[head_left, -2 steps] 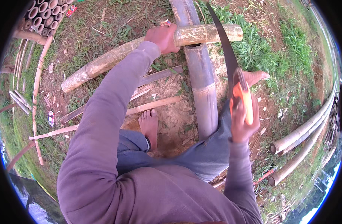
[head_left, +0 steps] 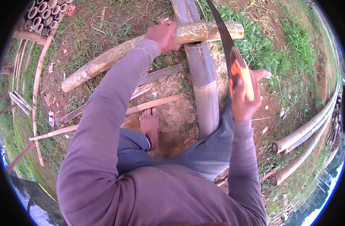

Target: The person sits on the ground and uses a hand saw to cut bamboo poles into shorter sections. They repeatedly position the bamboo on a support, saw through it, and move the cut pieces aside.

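Bamboo fills the head view: a pale, dry culm (head_left: 142,49) lies crosswise over a thicker grey pole (head_left: 202,86), its long axis running from the lower left, near a scatter of split slats (head_left: 153,103), up to the right, where its cut end points toward a patch of grass (head_left: 263,41). The left hand (head_left: 163,37) is closed over the culm just where it crosses the pole, pinning it down. The right hand (head_left: 242,100) is wrapped tight round the orange handle of a long, dark, curved blade (head_left: 221,30), held raised above the work; the blade sweeps up and away from the person, its tip out of sight at the upper rim, and its curved edge passes over the culm's right part, just beside the left hand. A bare foot (head_left: 150,124) rests on the packed earth left of the pole, and a second foot (head_left: 263,73) shows beyond the right hand. Cut tubes are stacked at the upper left (head_left: 40,17), and long poles (head_left: 308,132) lie along the right edge. The risk, by the look of it, is the short gap between blade and holding fingers: a stroke landing off line, or a round culm rolling on the round pole beneath it, could carry the edge into the left hand, and a glancing cut could run on toward the bare feet.
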Demonstrator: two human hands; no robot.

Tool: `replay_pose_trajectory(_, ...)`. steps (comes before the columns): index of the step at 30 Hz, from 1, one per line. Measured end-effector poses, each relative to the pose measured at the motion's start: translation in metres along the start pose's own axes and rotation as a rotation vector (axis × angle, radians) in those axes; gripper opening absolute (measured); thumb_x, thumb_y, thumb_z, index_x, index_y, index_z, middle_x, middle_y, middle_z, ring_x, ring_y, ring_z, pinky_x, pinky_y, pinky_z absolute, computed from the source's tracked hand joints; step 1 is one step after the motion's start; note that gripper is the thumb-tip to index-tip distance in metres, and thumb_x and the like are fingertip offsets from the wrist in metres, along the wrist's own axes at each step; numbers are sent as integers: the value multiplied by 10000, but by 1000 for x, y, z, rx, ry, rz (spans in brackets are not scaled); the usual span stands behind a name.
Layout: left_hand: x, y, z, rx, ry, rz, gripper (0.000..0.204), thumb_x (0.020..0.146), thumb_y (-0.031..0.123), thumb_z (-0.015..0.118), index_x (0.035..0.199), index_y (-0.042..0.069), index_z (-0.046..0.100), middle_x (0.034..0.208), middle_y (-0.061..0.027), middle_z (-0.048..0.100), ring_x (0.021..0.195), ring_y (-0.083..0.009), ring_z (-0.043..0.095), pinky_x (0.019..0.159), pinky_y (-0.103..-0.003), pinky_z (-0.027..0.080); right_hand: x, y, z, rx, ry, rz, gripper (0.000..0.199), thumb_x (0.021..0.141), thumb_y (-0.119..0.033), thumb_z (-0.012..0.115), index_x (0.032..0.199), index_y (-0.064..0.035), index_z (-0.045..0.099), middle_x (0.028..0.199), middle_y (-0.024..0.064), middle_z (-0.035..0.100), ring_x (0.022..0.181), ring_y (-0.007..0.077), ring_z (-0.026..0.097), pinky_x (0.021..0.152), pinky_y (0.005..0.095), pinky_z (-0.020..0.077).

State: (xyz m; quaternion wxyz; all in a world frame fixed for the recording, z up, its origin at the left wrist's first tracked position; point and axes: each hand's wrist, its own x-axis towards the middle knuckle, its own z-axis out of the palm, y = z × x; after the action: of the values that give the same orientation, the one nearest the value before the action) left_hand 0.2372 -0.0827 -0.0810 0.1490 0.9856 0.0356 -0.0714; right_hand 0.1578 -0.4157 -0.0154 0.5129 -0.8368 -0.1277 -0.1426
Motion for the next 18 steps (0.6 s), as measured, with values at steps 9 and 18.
replay_pose_trajectory(9, 1, -11, -14, -5, -4, -46, 731, 730, 468, 884, 1290, 82, 616, 1147, -177, 780, 1067, -393, 753, 951, -514, 589, -41, -37, -40, 23, -52, 50, 451, 1031, -62, 672, 1442, 104, 591, 1299, 206, 719, 1172, 261, 707, 1011, 368, 570)
replay_pose_trajectory(18, 12, 3, -21, 22, -31, -15, 743, 726, 464, 891, 1306, 89, 616, 1150, -181, 781, 1072, -394, 751, 939, -513, 591, 65, -15, 41, 116, -65, 118, 419, 1025, -81, 723, 1405, 68, 630, 1254, 170, 730, 1048, 176, 693, 926, 319, 572)
